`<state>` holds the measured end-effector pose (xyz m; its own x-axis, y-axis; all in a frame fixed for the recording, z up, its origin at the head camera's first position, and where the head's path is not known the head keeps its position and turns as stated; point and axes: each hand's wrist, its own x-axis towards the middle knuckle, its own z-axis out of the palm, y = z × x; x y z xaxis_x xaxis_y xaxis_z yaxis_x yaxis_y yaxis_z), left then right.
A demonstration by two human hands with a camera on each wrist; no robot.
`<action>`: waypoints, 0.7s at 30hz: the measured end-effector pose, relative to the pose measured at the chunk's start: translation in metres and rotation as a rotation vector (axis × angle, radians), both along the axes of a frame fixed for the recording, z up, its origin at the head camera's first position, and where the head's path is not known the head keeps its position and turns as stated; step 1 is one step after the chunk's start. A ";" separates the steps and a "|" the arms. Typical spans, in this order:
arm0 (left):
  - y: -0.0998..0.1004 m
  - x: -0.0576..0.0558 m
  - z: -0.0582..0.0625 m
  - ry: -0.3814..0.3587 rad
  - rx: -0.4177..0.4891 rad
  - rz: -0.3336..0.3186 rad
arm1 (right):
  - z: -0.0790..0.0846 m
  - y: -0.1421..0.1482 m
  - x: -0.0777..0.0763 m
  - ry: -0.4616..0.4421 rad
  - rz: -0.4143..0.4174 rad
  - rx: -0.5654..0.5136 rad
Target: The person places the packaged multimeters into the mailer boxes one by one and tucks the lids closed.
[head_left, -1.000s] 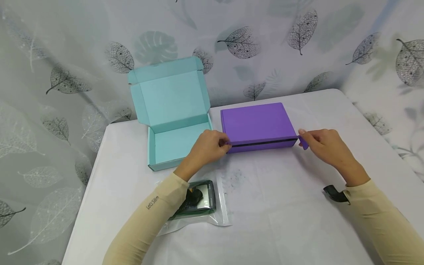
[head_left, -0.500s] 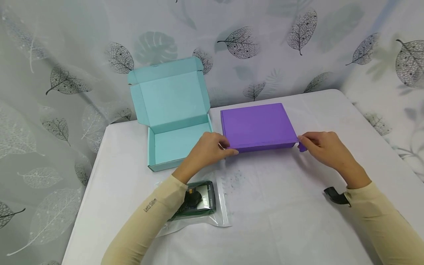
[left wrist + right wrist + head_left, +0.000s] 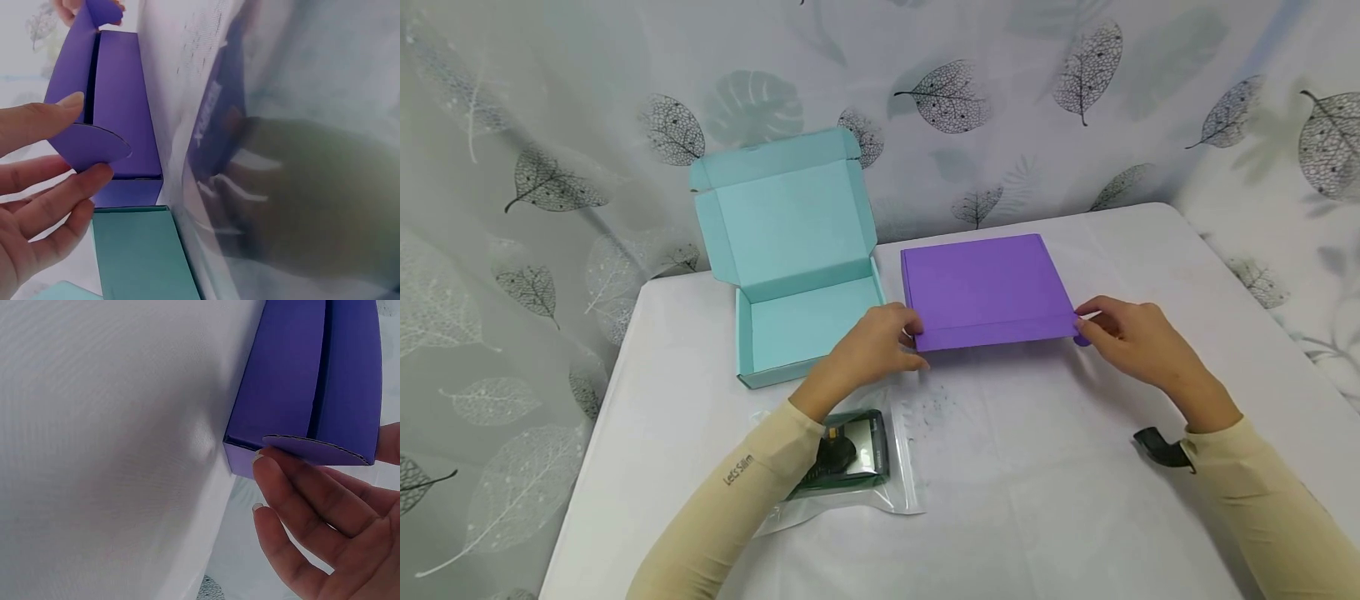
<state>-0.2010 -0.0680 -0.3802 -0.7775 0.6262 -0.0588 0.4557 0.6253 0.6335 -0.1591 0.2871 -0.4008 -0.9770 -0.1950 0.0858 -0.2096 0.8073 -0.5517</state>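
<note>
A purple cardboard box lies flat on the table in the head view, its front flap sticking out forward from the lid. My left hand holds the flap's left corner; in the left wrist view the thumb is on the flap and fingertips touch the rounded side tab. At the opposite corner, my right hand holds the flap, fingers against the right side tab. A dark gap shows between the flap and the box's front wall. The box's inside is hidden.
Left of the purple box stands a teal box with its lid raised. A clear zip bag containing a dark-cased item lies partly under the left forearm. A black curved piece juts from the right sleeve. A leaf-print curtain hangs behind.
The purple box's front flap has swung up and outward, covering the dark slit seen earlier in the head view. Both hands have shifted slightly with its corners; the box stays in place.
</note>
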 end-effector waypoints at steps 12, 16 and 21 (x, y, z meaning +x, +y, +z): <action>0.006 0.005 -0.001 0.126 -0.130 0.012 | -0.005 0.003 0.001 0.033 0.039 0.000; 0.008 0.007 -0.003 0.159 -0.161 0.021 | -0.005 0.003 0.002 0.046 0.061 0.003; 0.008 0.008 -0.003 0.179 -0.176 0.009 | -0.006 0.002 0.002 0.053 0.062 -0.009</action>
<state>-0.1926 -0.0602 -0.3835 -0.7908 0.6114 -0.0267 0.5449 0.7234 0.4240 -0.1572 0.2890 -0.4064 -0.9572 -0.2536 0.1393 -0.2879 0.7873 -0.5453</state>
